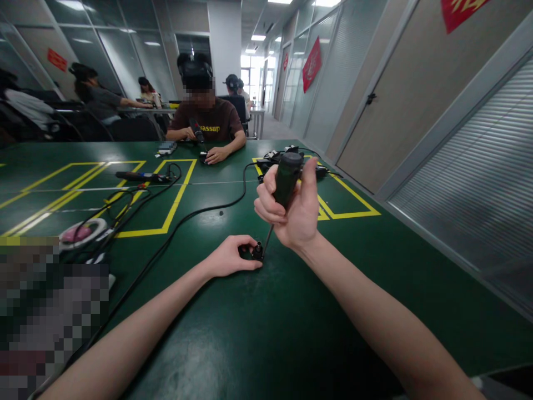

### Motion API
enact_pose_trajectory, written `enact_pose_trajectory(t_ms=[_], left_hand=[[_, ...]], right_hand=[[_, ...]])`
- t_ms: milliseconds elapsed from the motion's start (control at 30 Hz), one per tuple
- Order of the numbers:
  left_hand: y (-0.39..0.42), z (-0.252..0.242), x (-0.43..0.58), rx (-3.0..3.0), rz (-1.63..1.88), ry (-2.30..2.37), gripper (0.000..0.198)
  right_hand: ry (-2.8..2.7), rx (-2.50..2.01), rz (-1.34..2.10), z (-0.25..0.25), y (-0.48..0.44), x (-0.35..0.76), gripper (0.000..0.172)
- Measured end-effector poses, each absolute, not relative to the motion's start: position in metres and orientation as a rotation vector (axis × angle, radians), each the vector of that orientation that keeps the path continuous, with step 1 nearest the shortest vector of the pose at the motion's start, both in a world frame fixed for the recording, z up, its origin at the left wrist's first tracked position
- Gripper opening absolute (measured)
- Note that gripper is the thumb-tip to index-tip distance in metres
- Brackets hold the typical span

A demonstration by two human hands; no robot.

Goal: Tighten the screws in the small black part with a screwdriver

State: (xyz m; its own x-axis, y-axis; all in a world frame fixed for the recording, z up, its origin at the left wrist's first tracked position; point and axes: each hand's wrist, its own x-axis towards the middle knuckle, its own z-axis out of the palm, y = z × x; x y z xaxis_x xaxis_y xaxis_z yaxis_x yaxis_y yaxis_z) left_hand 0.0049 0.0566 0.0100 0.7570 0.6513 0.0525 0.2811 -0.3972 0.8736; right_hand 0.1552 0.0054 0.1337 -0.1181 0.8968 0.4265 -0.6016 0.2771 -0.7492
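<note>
My right hand point(293, 214) is wrapped round the dark handle of a screwdriver point(288, 179), raised above the green table. Its thin shaft slants down to a small black part point(258, 251) on the tabletop. Whether the tip touches that part or sits just beside it, I cannot tell. My left hand point(231, 256) lies low on the table, thumb and fingers pinching the black part from its left side. A short round stub stands up from the part; its exact kind is too small to make out.
Black cables and devices point(291, 155) lie within yellow tape at the back right. A long black cable point(200, 210) crosses the table. On the left are a dark handheld tool point(141, 176) and a white ring-shaped roll point(83, 233). Across the table sits a person point(204, 119) working with a similar tool.
</note>
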Motion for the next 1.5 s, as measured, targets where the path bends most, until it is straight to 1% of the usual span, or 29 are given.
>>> enact_pose_trajectory(t_ms=[167, 333, 467, 667, 833, 900, 1033, 1233, 1500], left_hand=[[0.0573, 0.0095, 0.0047, 1.984, 0.487, 0.694, 0.029], [0.0570, 0.0082, 0.0052, 1.972, 0.474, 0.703, 0.030], [0.0571, 0.0074, 0.0057, 1.964, 0.481, 0.706, 0.030], [0.0563, 0.0094, 0.0054, 1.971, 0.482, 0.708, 0.030], [0.0555, 0.0101, 0.0055, 1.976, 0.485, 0.708, 0.031], [0.0555, 0.0103, 0.0056, 1.979, 0.486, 0.710, 0.030], [0.0558, 0.0113, 0.0055, 1.988, 0.482, 0.707, 0.030], [0.0563, 0.0108, 0.0047, 1.994, 0.488, 0.710, 0.030], [0.0563, 0.0094, 0.0052, 1.992, 0.489, 0.706, 0.029]], right_hand=[[-1.063, -0.383, 1.301, 0.1330, 0.0055, 0.1541, 0.057], [-1.070, -0.395, 1.386, 0.1362, 0.0089, 0.1549, 0.064], [-1.044, -0.393, 1.441, 0.1377, 0.0064, 0.1547, 0.065], [-1.071, -0.310, 1.415, 0.1339, 0.0067, 0.1550, 0.055], [-1.040, -0.400, 1.454, 0.1363, 0.0102, 0.1561, 0.067], [-1.038, -0.399, 1.481, 0.1366, 0.0101, 0.1563, 0.069], [-1.086, -0.334, 1.490, 0.1329, 0.0090, 0.1577, 0.069], [-1.040, -0.340, 1.446, 0.1299, 0.0101, 0.1587, 0.059], [-1.103, -0.373, 1.486, 0.1359, 0.0091, 0.1558, 0.070]])
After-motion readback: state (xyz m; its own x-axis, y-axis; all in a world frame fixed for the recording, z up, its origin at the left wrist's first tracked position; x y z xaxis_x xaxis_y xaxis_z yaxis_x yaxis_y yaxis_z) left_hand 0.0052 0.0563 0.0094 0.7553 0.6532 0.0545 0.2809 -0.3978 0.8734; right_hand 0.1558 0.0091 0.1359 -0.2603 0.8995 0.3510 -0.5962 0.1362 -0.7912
